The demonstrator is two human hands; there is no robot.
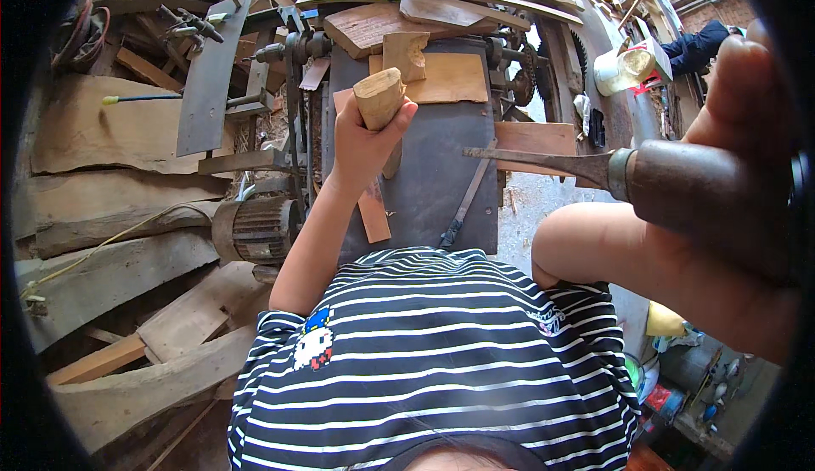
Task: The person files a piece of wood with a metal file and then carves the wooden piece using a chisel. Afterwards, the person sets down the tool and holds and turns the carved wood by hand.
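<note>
At far left, rough grey planks (110, 267) are lying beside a rusty electric motor (255, 229). The left hand (361, 144) is gripping a pale carved wooden block (379, 96), fingers wrapped round its lower end, holding it above the dark metal machine table (424, 191). The right hand (747, 98) is closing around the dark wooden handle of a chisel (671, 184), raised close to the camera. This seems a carving step; the blade would next need lining up on the block.
</note>
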